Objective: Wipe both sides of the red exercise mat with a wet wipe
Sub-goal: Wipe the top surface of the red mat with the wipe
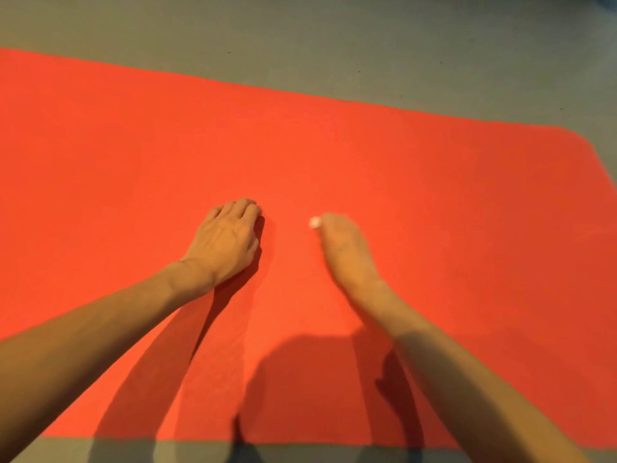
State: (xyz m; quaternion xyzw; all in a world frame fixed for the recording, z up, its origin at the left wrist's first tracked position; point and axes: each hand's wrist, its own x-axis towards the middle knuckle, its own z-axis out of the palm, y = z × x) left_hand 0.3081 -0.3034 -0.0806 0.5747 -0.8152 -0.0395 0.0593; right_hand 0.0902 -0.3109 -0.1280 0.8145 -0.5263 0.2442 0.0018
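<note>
red exercise mat (434,195): I see it flat on the grey floor (300,35), filling most of the view.
left hand (227,238): palm down on the mat, holding nothing.
right hand (344,248): blurred, fingers bunched round the wet wipe (314,222).
wipe position: I see only a white bit at the right fingertips, on mid-mat, near the left hand.

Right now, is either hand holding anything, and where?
The right hand grips a white wipe, only its tip showing; the left hand rests on the mat.

Flat red mat (434,182) lies open around left hand (227,237) and right hand (344,248).
</note>
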